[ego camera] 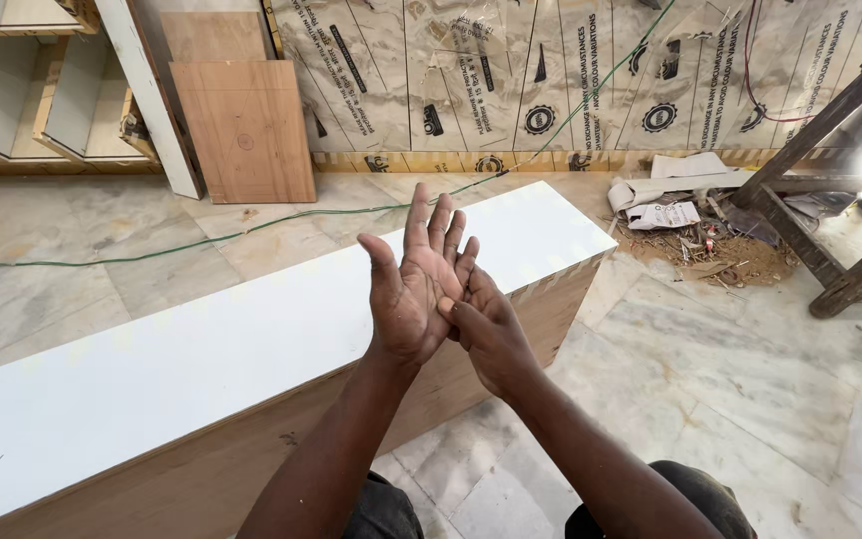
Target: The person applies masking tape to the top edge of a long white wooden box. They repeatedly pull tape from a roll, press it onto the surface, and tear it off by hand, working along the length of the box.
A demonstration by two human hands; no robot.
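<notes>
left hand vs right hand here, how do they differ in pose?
The left hand is raised with its palm open and fingers spread upward; the right hand sits lower, curled, with its back to the camera. The left hand's palm shows fully; the right hand's palm is hidden. The right hand's fingertips press against the left hand's palm edge. Both are bare, hold nothing, and hover over the white-topped wooden box.
</notes>
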